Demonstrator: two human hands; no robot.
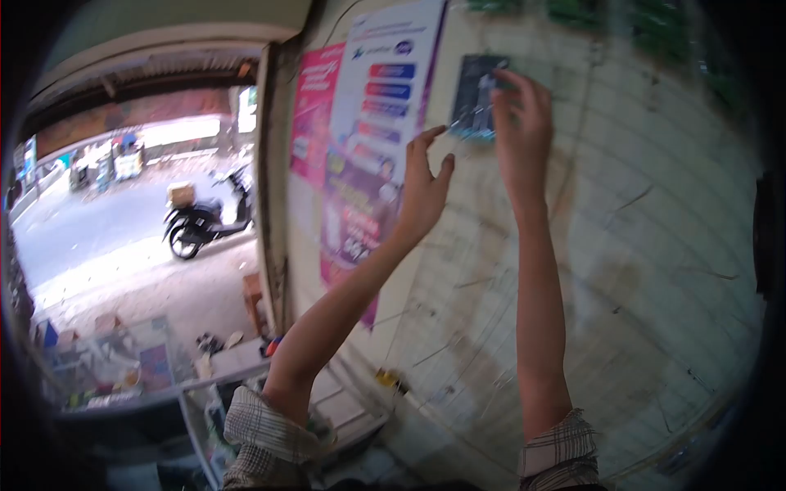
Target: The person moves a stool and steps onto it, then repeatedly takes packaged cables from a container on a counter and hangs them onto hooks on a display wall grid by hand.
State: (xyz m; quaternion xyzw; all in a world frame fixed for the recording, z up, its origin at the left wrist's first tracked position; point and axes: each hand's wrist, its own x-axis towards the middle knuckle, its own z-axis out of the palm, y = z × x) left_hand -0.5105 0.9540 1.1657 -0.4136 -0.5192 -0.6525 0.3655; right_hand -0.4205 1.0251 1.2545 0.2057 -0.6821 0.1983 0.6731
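A dark, flat packet (472, 94) in shiny clear plastic, with a bluish lower edge, is up against the wall. My right hand (526, 131) is at its right side, thumb and forefinger closing on it near a pale upright strip; the exact grip is blurred. Just below and left of the packet, my left hand (426, 188) is raised with thumb and fingers apart. Nothing is in it, and its fingertips come close to the packet's lower left corner. The packet's contents cannot be made out.
Thin wire hooks (431, 352) stick out from the pale wall grid. Green packets (659, 33) hang at the top right. Posters (381, 123) cover the wall on the left. A glass display counter (123, 368) stands lower left; a motorbike (209, 217) is parked outside.
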